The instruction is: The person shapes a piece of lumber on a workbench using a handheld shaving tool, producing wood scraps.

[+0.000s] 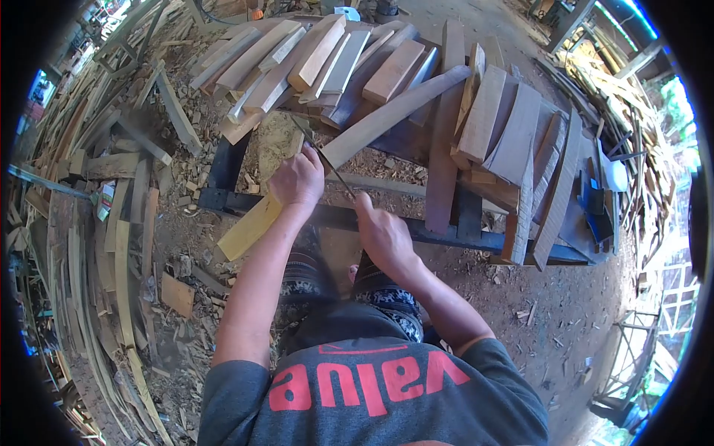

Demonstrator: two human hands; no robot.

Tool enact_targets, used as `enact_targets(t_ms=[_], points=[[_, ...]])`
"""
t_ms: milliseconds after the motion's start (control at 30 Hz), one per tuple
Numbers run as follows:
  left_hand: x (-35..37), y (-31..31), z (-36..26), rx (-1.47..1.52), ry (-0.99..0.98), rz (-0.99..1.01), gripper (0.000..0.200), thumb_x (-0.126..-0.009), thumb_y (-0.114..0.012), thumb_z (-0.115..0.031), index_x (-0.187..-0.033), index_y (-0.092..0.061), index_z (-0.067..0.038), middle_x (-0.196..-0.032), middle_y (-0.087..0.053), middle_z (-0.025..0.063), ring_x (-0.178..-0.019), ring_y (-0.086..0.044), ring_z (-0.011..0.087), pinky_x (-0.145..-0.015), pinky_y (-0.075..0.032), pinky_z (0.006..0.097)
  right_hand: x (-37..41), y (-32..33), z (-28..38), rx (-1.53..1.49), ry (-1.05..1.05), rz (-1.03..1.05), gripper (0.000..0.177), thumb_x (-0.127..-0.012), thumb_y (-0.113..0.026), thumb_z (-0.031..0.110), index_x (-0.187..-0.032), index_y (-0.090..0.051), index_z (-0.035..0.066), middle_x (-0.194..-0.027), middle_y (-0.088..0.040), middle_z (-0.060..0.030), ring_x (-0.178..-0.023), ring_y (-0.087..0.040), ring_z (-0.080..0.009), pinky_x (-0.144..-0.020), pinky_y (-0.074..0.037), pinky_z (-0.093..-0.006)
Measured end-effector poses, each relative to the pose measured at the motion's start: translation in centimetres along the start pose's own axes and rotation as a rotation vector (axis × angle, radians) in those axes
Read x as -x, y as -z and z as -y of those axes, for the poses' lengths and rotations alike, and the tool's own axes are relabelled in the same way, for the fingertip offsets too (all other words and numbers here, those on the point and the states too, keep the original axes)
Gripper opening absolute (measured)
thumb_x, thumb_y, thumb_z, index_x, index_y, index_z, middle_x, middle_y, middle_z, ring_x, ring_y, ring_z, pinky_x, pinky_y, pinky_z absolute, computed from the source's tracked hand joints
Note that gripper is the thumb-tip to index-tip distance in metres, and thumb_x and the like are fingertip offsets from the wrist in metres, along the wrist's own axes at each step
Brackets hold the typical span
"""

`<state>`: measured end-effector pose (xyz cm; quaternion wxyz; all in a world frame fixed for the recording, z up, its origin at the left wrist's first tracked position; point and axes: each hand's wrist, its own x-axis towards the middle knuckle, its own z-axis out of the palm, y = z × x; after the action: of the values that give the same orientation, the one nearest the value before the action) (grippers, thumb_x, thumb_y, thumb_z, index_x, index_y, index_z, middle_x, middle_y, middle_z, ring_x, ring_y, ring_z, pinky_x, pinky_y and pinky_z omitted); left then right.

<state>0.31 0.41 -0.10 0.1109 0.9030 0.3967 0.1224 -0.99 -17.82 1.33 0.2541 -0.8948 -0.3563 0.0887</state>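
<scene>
Both hands on a slim dark tool

The left hand (299, 177) is closed near the middle of the slim dark tool (338, 178); the right hand (385, 234) is closed at its lower end, its exact grip unclear. The tool slants beside the end of a long board (394, 115). More wood pieces (320, 56) lie across the dark-framed tabletop (476, 239).

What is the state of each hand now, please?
Left hand: closed, holding a thin dark tool.
Right hand: closed, gripping the same tool at its near end.
</scene>
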Motion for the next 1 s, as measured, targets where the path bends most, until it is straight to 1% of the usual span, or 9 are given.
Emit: enact_targets(t_ms=[67,233,367,467,667,733,867,933,1000], points=[[0.2,0.3,0.1,-0.007,0.009,0.019,0.062,-0.096,-0.029,-0.039,-0.067,-0.068,-0.001,-0.074,-0.067,0.0221,-0.074,-0.066,0.0401,-0.069,-0.053,0.0491,0.5,0.0,0.1,0.023,-0.065,0.094,0.018,-0.082,-0.048,0.002,-0.097,-0.038,0.004,-0.067,-0.062,-0.0221,-0.067,-0.064,-0.0412,-0.059,-0.051,-0.0493],[0.2,0.2,0.1,0.000,-0.011,0.004,0.062,-0.096,-0.029,-0.040,-0.067,-0.068,-0.001,-0.075,-0.067,0.0217,-0.074,-0.067,0.0397,-0.069,-0.053,0.0487,-4.0,-1.5,0.8,0.002,-0.022,-0.052,0.019,-0.082,-0.048,0.002,-0.097,-0.038,0.004,-0.066,-0.060,-0.0235,-0.066,-0.064,-0.0403,-0.055,-0.051,-0.0499],[0.1,0.2,0.0,0.007,-0.021,0.000,0.062,-0.096,-0.029,-0.039,-0.067,-0.068,-0.001,-0.075,-0.067,0.0218,-0.074,-0.067,0.0397,-0.069,-0.053,0.0488,-2.1,-0.7,0.3,-0.027,0.050,-0.097,0.019,-0.082,-0.049,0.002,-0.097,-0.038,0.004,-0.066,-0.061,-0.0234,-0.065,-0.064,-0.0404,-0.055,-0.051,-0.0498],[0.2,0.6,-0.1,-0.007,-0.005,0.027,0.062,-0.096,-0.029,-0.039,-0.066,-0.068,-0.001,-0.075,-0.067,0.0219,-0.073,-0.067,0.0396,-0.069,-0.053,0.0488,-0.1,0.1,0.3,0.027,-0.015,0.048,0.017,-0.083,-0.047,0.001,-0.097,-0.038,0.004,-0.067,-0.062,-0.0224,-0.065,-0.064,-0.0404,-0.056,-0.051,-0.0490],[0.2,0.4,0.0,0.009,-0.009,0.036,0.062,-0.096,-0.029,-0.040,-0.067,-0.068,-0.002,-0.074,-0.067,0.0214,-0.073,-0.067,0.0391,-0.068,-0.053,0.0493,-3.4,-1.2,0.8,0.006,0.017,-0.074,0.017,-0.083,-0.048,0.003,-0.097,-0.037,0.004,-0.065,-0.061,-0.0210,-0.064,-0.064,-0.0401,-0.055,-0.050,-0.0490],[0.1,0.2,0.2,0.007,-0.017,0.010,0.062,-0.096,-0.029,-0.040,-0.067,-0.068,-0.002,-0.073,-0.067,0.0208,-0.072,-0.067,0.0390,-0.068,-0.053,0.0493,-3.9,-1.3,0.9,-0.031,-0.007,-0.065,0.015,-0.087,-0.048,0.008,-0.098,-0.039,0.005,-0.064,-0.059,-0.0220,-0.065,-0.061,-0.0434,-0.057,-0.047,-0.0531],[0.1,0.3,0.1,-0.001,0.001,0.015,0.062,-0.096,-0.028,-0.040,-0.067,-0.068,-0.002,-0.072,-0.067,0.0205,-0.072,-0.067,0.0391,-0.068,-0.053,0.0491,-0.4,0.0,0.3,0.002,0.013,0.006,0.016,-0.084,-0.046,0.002,-0.098,-0.038,0.004,-0.066,-0.061,-0.0223,-0.065,-0.063,-0.0408,-0.056,-0.050,-0.0501],[0.2,0.4,0.0,0.025,-0.012,0.024,0.062,-0.096,-0.028,-0.040,-0.068,-0.068,-0.002,-0.074,-0.067,0.0207,-0.073,-0.067,0.0391,-0.069,-0.053,0.0492,0.6,0.0,0.1,0.019,-0.069,0.064,0.016,-0.084,-0.046,0.002,-0.098,-0.038,0.004,-0.067,-0.061,-0.0229,-0.066,-0.063,-0.0414,-0.058,-0.049,-0.0510],[0.3,0.4,0.0,0.022,-0.004,0.040,0.062,-0.096,-0.028,-0.040,-0.068,-0.068,-0.002,-0.074,-0.067,0.0208,-0.073,-0.067,0.0392,-0.070,-0.053,0.0493,-0.5,-0.4,0.4,-0.008,-0.047,0.023,0.016,-0.084,-0.046,0.002,-0.097,-0.038,0.004,-0.067,-0.061,-0.0232,-0.066,-0.063,-0.0418,-0.057,-0.049,-0.0513]])
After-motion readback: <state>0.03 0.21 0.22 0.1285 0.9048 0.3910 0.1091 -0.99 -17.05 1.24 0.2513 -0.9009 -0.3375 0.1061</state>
